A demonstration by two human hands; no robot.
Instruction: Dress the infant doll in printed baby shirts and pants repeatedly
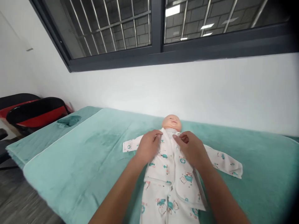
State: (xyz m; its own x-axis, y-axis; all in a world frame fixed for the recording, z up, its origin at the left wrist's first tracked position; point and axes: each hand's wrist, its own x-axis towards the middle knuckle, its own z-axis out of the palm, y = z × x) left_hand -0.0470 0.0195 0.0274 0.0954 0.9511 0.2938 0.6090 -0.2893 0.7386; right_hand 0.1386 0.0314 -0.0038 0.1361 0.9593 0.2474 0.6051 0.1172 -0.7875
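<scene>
A baby doll (172,122) lies on its back on a green bed cover, its head toward the wall. It wears a white printed jacket (164,165) with sleeves spread to both sides, and matching trousers (161,202). The jacket's two front panels lie side by side, with the front edge unfastened lower down. My left hand (149,144) pinches the jacket near the collar on the left. Over the right panel, close to the neck, my right hand (190,147) has its fingers curled together at the jacket's edge. What lies between those fingertips is hidden.
The green plush cover (77,155) spreads over the bed, with a face hole (68,121) at its left end. Black and red chairs (39,113) stand at the far left. Behind the bed rises a white wall (130,90) below a barred window (112,25).
</scene>
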